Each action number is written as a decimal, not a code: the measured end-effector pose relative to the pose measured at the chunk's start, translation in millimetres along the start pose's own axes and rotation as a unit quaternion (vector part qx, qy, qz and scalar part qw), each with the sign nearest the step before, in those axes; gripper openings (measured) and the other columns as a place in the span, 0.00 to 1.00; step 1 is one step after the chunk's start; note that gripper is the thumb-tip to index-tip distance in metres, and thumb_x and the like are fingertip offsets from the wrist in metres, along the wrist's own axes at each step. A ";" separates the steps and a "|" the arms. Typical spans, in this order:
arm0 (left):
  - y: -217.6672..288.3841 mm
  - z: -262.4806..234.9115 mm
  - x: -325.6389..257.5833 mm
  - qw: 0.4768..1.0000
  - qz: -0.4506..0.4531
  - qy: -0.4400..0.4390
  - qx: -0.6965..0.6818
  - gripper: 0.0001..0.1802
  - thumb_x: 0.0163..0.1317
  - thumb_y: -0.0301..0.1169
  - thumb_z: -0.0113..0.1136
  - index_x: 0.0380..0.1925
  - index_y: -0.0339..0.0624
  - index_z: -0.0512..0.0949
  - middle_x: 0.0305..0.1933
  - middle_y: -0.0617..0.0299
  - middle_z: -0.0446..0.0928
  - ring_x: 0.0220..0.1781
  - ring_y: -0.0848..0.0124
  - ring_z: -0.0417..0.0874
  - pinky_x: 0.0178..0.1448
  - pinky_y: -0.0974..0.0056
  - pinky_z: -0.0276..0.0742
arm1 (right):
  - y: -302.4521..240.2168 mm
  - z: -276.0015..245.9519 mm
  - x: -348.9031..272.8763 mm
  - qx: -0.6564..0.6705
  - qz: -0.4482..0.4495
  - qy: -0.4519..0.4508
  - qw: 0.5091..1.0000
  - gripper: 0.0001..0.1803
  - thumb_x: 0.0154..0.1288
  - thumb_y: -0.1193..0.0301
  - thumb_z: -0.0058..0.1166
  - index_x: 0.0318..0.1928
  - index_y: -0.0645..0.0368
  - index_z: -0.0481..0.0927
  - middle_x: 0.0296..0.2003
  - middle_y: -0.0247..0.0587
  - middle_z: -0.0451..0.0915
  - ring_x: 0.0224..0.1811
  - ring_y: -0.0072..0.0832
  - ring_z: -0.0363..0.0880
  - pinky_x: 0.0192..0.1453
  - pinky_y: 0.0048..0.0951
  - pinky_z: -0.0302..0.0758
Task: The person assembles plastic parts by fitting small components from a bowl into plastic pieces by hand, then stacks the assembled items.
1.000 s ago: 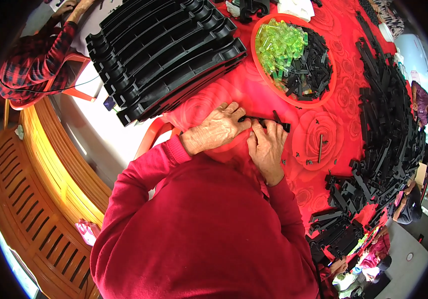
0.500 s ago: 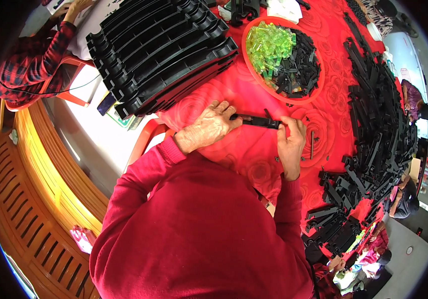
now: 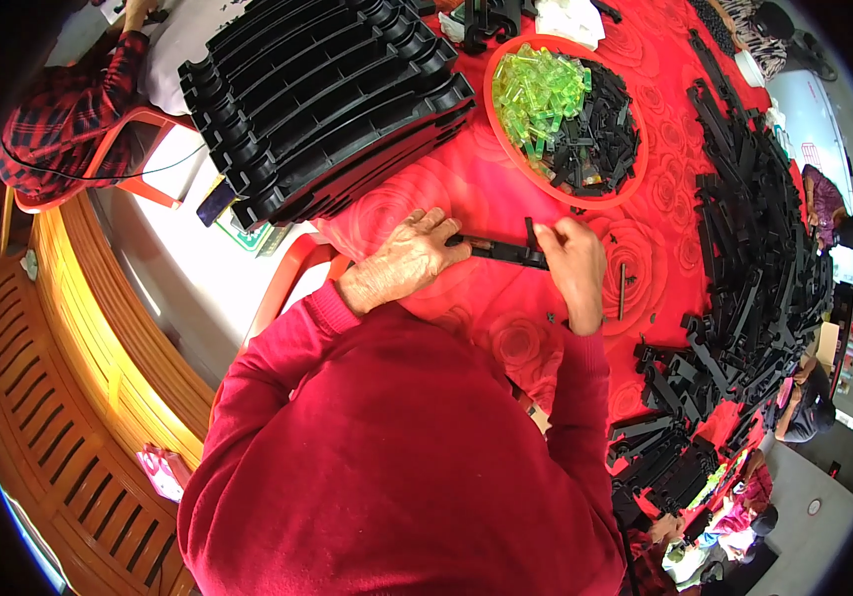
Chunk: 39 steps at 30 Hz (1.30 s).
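Note:
A long, narrow black plastic part (image 3: 506, 251) lies across the red cloth in front of me, with a brownish strip near its left end. My left hand (image 3: 409, 256) is closed on that left end, its fingertips partly hidden under the knuckles. My right hand (image 3: 573, 270) is closed at the right end, fingers curled and thumb against a small black piece (image 3: 530, 230) that sticks up from the part. What lies inside the curled right fingers is hidden. A thin brown rod (image 3: 622, 290) rests on the cloth just right of my right hand.
Beyond my hands stands an orange-red basin (image 3: 647, 149) of yellow-green clear pieces (image 3: 536, 94) and small black pieces (image 3: 600, 134). Stacked black trays (image 3: 332, 109) stand at far left. A long heap of black parts (image 3: 744, 248) covers the right side. People sit around the table.
My right hand has curled its fingers and shifted slightly left, bringing the thumb to the small piece, which now stands more upright. My left hand keeps its hold, moving slightly.

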<state>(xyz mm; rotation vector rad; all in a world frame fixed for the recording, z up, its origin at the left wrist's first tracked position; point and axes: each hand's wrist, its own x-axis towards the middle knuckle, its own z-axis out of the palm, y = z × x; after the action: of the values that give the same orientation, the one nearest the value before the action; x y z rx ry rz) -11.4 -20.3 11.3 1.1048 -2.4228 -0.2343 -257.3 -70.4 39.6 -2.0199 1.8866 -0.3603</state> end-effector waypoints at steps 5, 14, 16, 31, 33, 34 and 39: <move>1.8 2.9 -0.5 1.000 -0.006 0.008 -0.004 0.12 0.53 0.31 0.55 0.39 0.46 0.79 0.40 0.57 0.74 0.47 0.59 0.75 0.50 0.58 0.75 | -15.3 13.7 11.8 -0.106 -0.062 -0.029 0.992 0.16 0.52 0.59 0.64 0.26 0.60 0.79 0.24 0.48 0.80 0.30 0.48 0.80 0.34 0.48 0.72; 16.4 -35.8 19.7 0.961 -0.114 0.138 -0.210 0.13 0.57 0.29 0.61 0.43 0.39 0.78 0.40 0.53 0.76 0.43 0.56 0.78 0.47 0.58 0.75 | -50.2 -21.3 -18.0 0.221 -0.166 -0.048 0.960 0.07 0.55 0.75 0.61 0.27 0.64 0.76 0.25 0.42 0.76 0.29 0.38 0.76 0.32 0.34 0.72; 18.9 -40.5 23.7 0.904 -0.148 0.134 -0.377 0.11 0.56 0.26 0.62 0.40 0.34 0.77 0.36 0.51 0.78 0.39 0.55 0.80 0.42 0.58 0.77 | -57.4 -21.6 -25.4 0.213 -0.218 -0.062 0.950 0.07 0.55 0.75 0.61 0.28 0.63 0.76 0.25 0.42 0.76 0.29 0.38 0.76 0.32 0.35 0.72; 20.6 -21.4 8.4 0.785 -0.252 0.146 -0.547 0.02 0.64 0.23 0.57 0.32 0.36 0.76 0.27 0.69 0.74 0.32 0.83 0.71 0.37 0.73 0.71 | -45.1 9.1 -54.3 0.475 -0.003 -0.041 0.879 0.03 0.64 0.76 0.56 0.34 0.63 0.79 0.23 0.20 0.71 0.24 0.06 0.60 0.26 0.13 0.57; 24.6 -18.5 8.0 0.781 -0.254 0.150 -0.550 0.02 0.64 0.23 0.57 0.32 0.36 0.75 0.27 0.69 0.74 0.32 0.83 0.71 0.37 0.73 0.70 | -50.7 12.0 -61.1 0.520 0.006 -0.062 0.852 0.01 0.63 0.78 0.57 0.35 0.63 0.79 0.24 0.21 0.71 0.24 0.06 0.60 0.27 0.12 0.56; 28.0 -16.8 9.0 0.776 -0.256 0.186 -0.546 0.02 0.64 0.23 0.57 0.33 0.36 0.75 0.28 0.69 0.73 0.31 0.83 0.70 0.36 0.74 0.70 | -52.7 14.2 -62.9 0.527 0.005 -0.058 0.848 0.01 0.62 0.78 0.57 0.34 0.63 0.78 0.24 0.21 0.72 0.24 0.06 0.60 0.27 0.12 0.57; 35.9 -9.7 8.0 0.765 -0.287 0.239 -0.525 0.01 0.64 0.23 0.57 0.33 0.37 0.75 0.27 0.70 0.72 0.30 0.83 0.70 0.36 0.75 0.69 | -68.1 22.2 -69.2 0.549 0.017 -0.033 0.835 0.02 0.62 0.79 0.58 0.33 0.62 0.77 0.25 0.22 0.72 0.25 0.06 0.61 0.28 0.11 0.59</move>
<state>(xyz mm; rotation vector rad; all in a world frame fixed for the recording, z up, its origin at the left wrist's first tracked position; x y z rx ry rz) -35.3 -2.2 34.6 1.0740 -1.0739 -1.1681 -191.9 3.6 51.9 -1.1577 1.1590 -1.0491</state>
